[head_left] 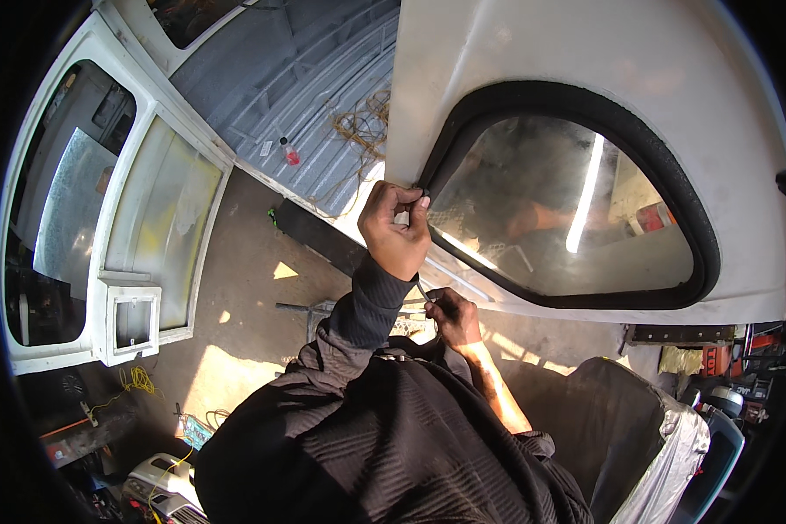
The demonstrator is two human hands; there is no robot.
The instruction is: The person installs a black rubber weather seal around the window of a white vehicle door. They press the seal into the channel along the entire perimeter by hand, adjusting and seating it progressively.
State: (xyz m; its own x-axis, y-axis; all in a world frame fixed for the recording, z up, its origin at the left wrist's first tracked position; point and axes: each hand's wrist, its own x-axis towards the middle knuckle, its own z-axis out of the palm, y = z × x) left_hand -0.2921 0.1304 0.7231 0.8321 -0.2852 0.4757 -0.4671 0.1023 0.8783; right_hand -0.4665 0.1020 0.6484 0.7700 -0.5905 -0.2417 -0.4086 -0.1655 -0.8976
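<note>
My left hand (397,229) is closed in a pinch at the left edge of a black rubber window seal (533,92). Between its thumb and forefinger is a small dark bit of strip. The seal runs around a rounded window pane (533,218) set in a white vehicle panel (716,52). Lower down and nearer to me, my right hand (454,316) pinches a thin dark strip (422,290), which passes up behind my left wrist. Whether both hands hold one and the same strip is hidden.
Beyond my left hand, a ribbed grey vehicle floor (323,87) carries tangled brown cord (362,127) and a small bottle with red contents (290,153). A detached white door (153,96) stands at left. A covered object (620,428) sits at lower right, near cluttered shelving (716,358).
</note>
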